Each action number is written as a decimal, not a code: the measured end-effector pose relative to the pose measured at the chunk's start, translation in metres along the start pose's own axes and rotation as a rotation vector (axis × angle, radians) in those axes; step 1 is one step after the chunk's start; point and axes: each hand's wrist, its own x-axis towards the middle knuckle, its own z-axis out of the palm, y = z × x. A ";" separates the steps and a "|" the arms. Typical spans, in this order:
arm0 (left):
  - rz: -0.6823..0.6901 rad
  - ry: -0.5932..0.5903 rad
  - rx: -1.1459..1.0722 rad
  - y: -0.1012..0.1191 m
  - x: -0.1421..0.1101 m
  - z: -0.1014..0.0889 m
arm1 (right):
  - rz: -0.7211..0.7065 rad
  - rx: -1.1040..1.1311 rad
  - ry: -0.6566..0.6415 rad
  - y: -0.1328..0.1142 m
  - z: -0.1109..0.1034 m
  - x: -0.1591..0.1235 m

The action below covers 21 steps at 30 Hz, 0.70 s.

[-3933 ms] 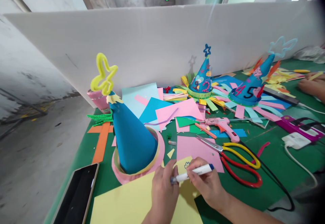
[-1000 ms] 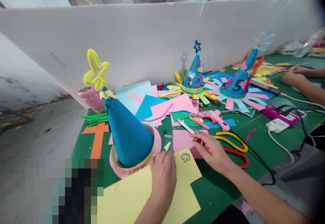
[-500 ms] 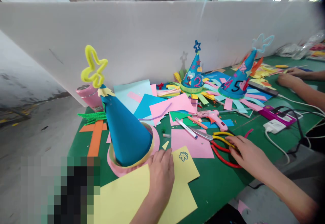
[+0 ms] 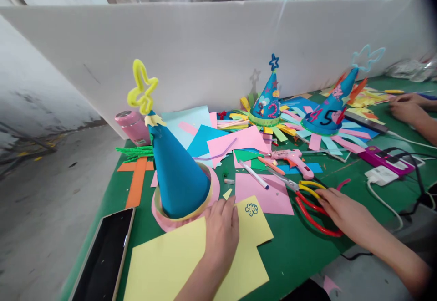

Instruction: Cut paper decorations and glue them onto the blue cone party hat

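My left hand (image 4: 222,230) lies on a yellow sheet of paper (image 4: 167,260), pressing it down, fingers stretched out. Near the sheet's top corner is a small blue drawing (image 4: 251,209). My right hand (image 4: 341,212) has its fingers closed around the handles of the scissors (image 4: 303,196), which have one yellow and one red loop; their blades point to the far left over a pink sheet (image 4: 262,201). The fingertips at the loops are partly hidden. A white marker (image 4: 254,174) lies beside the blades. Left of the sheet stands a blue cone hat (image 4: 180,178) with a pink brim and yellow topper.
A phone (image 4: 104,255) lies at the left table edge. Beyond are a pink glue gun (image 4: 295,159), paper scraps and two decorated hats (image 4: 268,103). A purple power strip (image 4: 385,160) with cables sits at right, near another person's hands (image 4: 411,109). A white board (image 4: 205,55) stands behind.
My right hand has let go of the marker, leaving it on the pink paper, and moved right onto the scissors' handles. The blue drawing has grown. My left hand has flattened on the yellow sheet.
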 end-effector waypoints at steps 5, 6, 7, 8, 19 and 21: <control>0.003 -0.001 0.007 0.002 0.000 -0.002 | 0.177 0.491 0.001 -0.012 -0.009 -0.004; 0.003 -0.001 0.008 0.003 0.000 -0.003 | 0.204 0.615 -0.026 -0.017 -0.011 -0.003; 0.005 -0.001 0.009 0.003 -0.001 -0.003 | 0.220 0.733 -0.052 -0.024 -0.013 -0.001; 0.006 -0.002 0.009 0.003 -0.001 -0.003 | 0.225 0.843 -0.069 -0.031 -0.016 0.001; 0.001 -0.005 -0.015 0.001 -0.001 -0.002 | 0.315 1.508 -0.100 -0.095 -0.021 0.016; -0.006 -0.001 -0.012 0.001 0.000 -0.002 | 0.328 1.526 -0.172 -0.102 -0.020 0.016</control>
